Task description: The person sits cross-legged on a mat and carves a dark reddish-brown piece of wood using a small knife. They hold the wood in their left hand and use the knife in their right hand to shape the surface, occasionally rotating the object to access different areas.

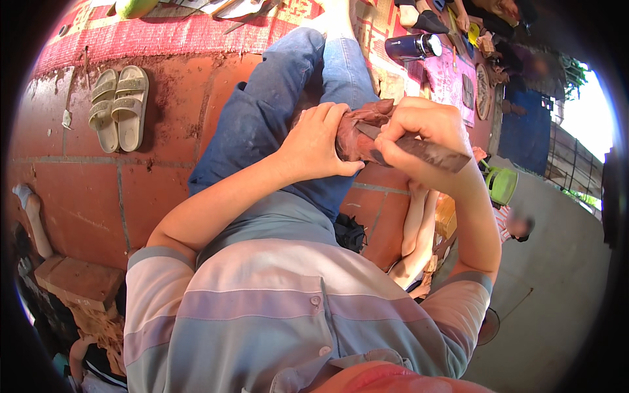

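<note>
The left forearm (223, 198) angles inward; the left hand (313, 143), thumb extended, clamps a reddish-brown piece (350, 139) over the jeans (262, 108). The right hand (419, 124), wrist bent, fingers curled, grips a flat brown tool (432, 154), its tip at the piece.

At twelve o'clock my left hand (314, 139) clasps a reddish-brown piece (349, 139) above my jeans (262, 108); at two, my right hand (422, 121) grips a brown-handled tool (436, 152), its blade (368, 131) meeting the piece. Beige sandals (129, 108) sit on tiles (82, 203) toward ten, a patterned red mat (190, 34) spreads at eleven, a dark bottle (406, 47) shows at one.
</note>
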Motion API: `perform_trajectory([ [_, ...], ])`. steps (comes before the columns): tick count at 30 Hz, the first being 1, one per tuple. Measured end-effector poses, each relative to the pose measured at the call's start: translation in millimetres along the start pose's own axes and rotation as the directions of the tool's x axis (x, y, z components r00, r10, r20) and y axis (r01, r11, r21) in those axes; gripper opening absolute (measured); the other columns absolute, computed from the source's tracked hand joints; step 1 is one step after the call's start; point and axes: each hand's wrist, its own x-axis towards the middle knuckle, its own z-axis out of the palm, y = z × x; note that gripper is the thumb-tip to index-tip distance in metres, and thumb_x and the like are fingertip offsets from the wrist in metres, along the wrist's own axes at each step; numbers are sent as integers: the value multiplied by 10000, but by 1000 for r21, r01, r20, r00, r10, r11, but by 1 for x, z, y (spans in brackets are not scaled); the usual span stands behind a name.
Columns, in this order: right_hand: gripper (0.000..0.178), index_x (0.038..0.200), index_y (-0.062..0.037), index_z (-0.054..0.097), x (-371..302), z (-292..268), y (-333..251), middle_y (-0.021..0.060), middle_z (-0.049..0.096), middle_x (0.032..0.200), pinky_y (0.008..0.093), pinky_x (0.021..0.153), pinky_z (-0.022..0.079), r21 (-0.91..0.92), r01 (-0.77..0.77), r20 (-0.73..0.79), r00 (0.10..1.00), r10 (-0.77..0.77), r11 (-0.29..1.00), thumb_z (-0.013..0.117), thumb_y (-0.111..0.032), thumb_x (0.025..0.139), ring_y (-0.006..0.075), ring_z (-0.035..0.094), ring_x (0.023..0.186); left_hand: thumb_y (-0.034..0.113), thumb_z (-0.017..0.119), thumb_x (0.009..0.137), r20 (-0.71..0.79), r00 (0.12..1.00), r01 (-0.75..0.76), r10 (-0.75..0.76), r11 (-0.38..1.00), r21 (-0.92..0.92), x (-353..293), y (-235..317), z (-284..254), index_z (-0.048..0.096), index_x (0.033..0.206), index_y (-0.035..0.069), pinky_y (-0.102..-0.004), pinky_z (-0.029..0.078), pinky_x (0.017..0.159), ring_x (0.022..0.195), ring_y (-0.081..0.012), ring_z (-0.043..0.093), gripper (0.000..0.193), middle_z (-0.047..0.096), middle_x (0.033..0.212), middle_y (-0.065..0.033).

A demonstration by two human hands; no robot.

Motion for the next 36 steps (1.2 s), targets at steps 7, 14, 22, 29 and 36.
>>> perform_trajectory([
  [7, 91, 677, -36, 585, -3, -7, 5, 84, 560, 665, 306, 537, 437, 11, 29, 69, 997, -30, 1000, 673, -41, 652, 232, 541, 586, 414, 824, 570, -108, 991, -75, 77, 997, 24, -1, -5, 7, 435, 1238, -9, -426, 382, 941, 1099, -323, 490, 881, 513, 1134, -167],
  [14, 78, 659, -23, 599, -1, -3, 11, 59, 552, 658, 272, 577, 423, 56, -86, -52, 995, 89, 995, 662, -70, 664, 162, 532, 609, 398, 827, 591, -45, 999, -10, 10, 1000, 0, -1, -1, 3, 395, 1277, 5, -439, 395, 985, 1168, -361, 453, 901, 470, 1221, -188],
  [22, 80, 664, -33, 592, -2, 2, 4, 68, 551, 654, 297, 544, 422, 18, -12, -52, 999, 13, 1000, 666, -64, 667, 195, 535, 582, 379, 828, 594, -42, 999, -15, 16, 1000, 6, -2, -2, 3, 382, 1290, 16, -447, 407, 999, 1188, -374, 450, 903, 457, 1255, -194],
  [29, 122, 640, -38, 559, -3, -3, 0, 78, 551, 649, 303, 520, 424, -27, 55, 92, 994, -53, 998, 680, -46, 659, 217, 543, 574, 428, 819, 571, -83, 994, -66, 69, 997, 37, -2, -6, 7, 430, 1237, -21, -436, 385, 936, 1109, -327, 485, 893, 505, 1144, -177],
  [36, 93, 651, -33, 592, 1, -8, 2, 72, 546, 649, 299, 555, 431, 56, -38, 69, 997, 34, 998, 678, -66, 665, 196, 536, 586, 380, 830, 588, -21, 1000, 11, -11, 1000, 20, -1, -1, 4, 378, 1293, 5, -443, 390, 1015, 1198, -373, 443, 917, 455, 1262, -199],
])
